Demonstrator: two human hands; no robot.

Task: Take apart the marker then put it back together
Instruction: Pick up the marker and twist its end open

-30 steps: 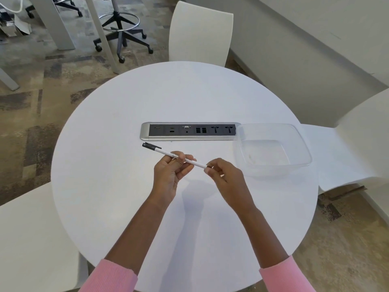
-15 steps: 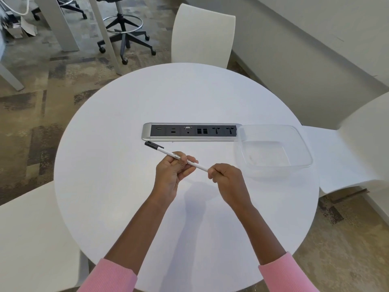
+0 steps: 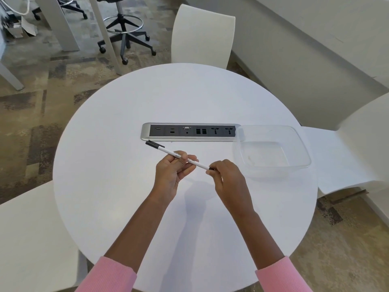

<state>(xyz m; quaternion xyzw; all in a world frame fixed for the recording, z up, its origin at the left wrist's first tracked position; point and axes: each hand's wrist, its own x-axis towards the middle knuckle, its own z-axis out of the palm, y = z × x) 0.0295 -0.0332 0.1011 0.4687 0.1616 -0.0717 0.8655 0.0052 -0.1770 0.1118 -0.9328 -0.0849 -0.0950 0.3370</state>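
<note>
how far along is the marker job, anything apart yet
Nothing looks apart yet. The marker is held above the table, its black cap on the far end. The left hand grips the barrel; the right hand pinches the near end. Pulling it apart and reassembling it both remain.

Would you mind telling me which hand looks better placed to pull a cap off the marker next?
Probably the right hand: its fingers already pinch the dark near end of the marker, while the left hand grips the white barrel mid-length, steadying it.
</note>
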